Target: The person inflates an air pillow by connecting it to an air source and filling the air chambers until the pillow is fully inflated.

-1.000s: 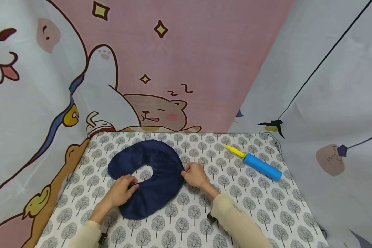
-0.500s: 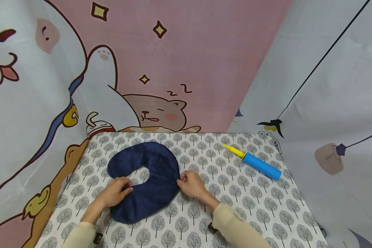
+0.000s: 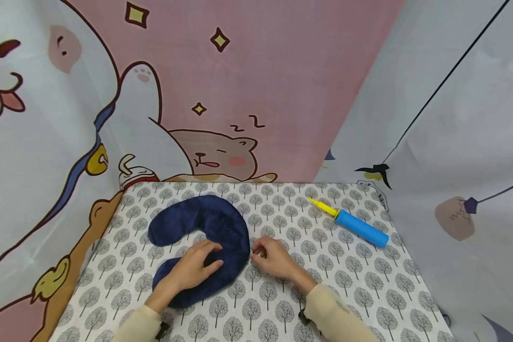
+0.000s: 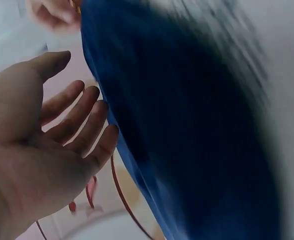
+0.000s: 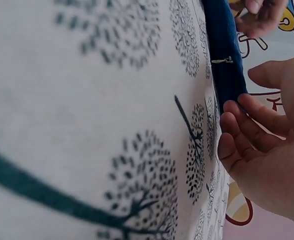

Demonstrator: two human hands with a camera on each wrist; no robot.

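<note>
A flat navy U-shaped neck pillow (image 3: 226,218) lies on the table, its opening facing left. Over its lower arm is my left hand (image 3: 195,266), fingers relaxed and holding nothing; in the left wrist view its fingertips (image 4: 102,107) come up to the dark cloth, and I cannot tell if they touch. At the pillow's right edge, my right hand (image 3: 274,259) has its thumb apart from loosely bent fingers. The right wrist view shows those fingertips (image 5: 229,107) at the edge, near a small zipper pull (image 5: 224,60). My left hand hides part of the pillow.
A blue hand pump (image 3: 361,229) with a yellow nozzle end (image 3: 322,207) lies at the back right. A tree-print cloth (image 3: 325,285) covers the table. Cartoon-printed curtains (image 3: 282,95) stand behind it and at both sides.
The pillow slid slightly left and toward me at first. My left hand then left its inner edge and moved right over it. My right hand's pinch on the outer edge has loosened.
</note>
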